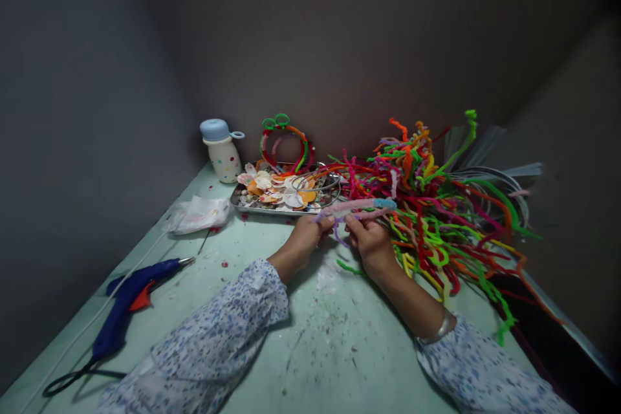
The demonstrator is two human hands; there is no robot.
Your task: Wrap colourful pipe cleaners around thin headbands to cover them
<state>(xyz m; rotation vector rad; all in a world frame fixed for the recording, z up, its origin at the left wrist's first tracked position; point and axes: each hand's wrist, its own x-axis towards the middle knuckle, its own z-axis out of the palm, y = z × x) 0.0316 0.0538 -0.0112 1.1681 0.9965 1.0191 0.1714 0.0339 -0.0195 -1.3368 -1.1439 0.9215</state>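
1. Surface: a pale mint-green worktop [310, 356] is seen, marked with dark specks and scuffs, with small red bits scattered toward the left.
2. Room: the worktop is boxed in by plain dark-grey walls [310, 45] at the back and sides; lighting is dim.
3. Work in hand: a slim pink-and-lilac fuzzy chenille band [356, 207] with a light-blue tip [385, 204] is held above the worktop, in front of the shallow metal tray [272, 211].
4. Axis: the band's long axis is laid roughly left-right, tilted slightly up to the right; the light-blue tip is pointed right, toward the heap of multicoloured chenille stems [422, 197]. A thin lilac strand is hung down between the hands.
5. Hands: the band's left end is pinched by the left hand [310, 236]; its lower strand is pinched by the right hand [371, 246]. Hands are set close, with a small gap.
6. Left side: a navy-blue glue gun with orange trigger [116, 326] is laid flat, nozzle pointed right.
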